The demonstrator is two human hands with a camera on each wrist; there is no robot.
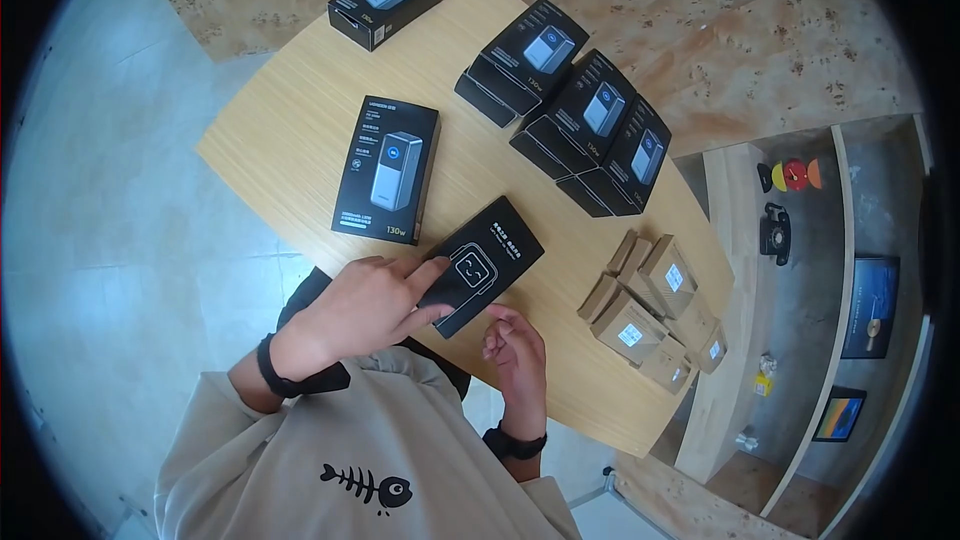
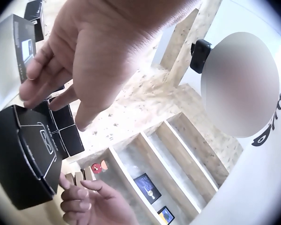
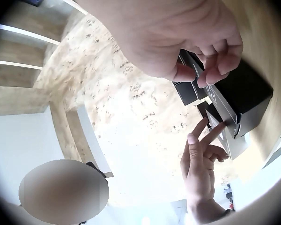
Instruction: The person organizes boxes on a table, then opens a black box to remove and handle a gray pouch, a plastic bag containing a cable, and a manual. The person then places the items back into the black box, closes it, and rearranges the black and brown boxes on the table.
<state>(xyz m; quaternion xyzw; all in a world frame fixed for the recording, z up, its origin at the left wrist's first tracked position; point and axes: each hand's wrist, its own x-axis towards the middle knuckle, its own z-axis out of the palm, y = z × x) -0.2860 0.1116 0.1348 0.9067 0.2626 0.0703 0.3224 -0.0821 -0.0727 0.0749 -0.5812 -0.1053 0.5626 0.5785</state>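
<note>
A black power bank box (image 1: 490,260) with a line-drawn smiling face lies at the near table edge, between the two hands. My left hand (image 1: 365,305) reaches over its left end, with relaxed, mostly straight fingers on or right at the printed face. At the box's near right edge is my right hand (image 1: 517,355), the index finger reaching to the edge and the other fingers loosely curled, gripping nothing. The right wrist view shows this right hand (image 3: 196,42) close beside the box (image 3: 246,93). Another power bank box (image 1: 385,170), marked 130W, lies just beyond the left hand.
Several more black boxes (image 1: 590,105) stand grouped at the far right, and one (image 1: 388,0) lies at the far end. Small brown cartons (image 1: 650,305) are clustered on the right of the wooden table (image 1: 270,130). Shelves (image 1: 735,340) with ornaments stand beyond the table.
</note>
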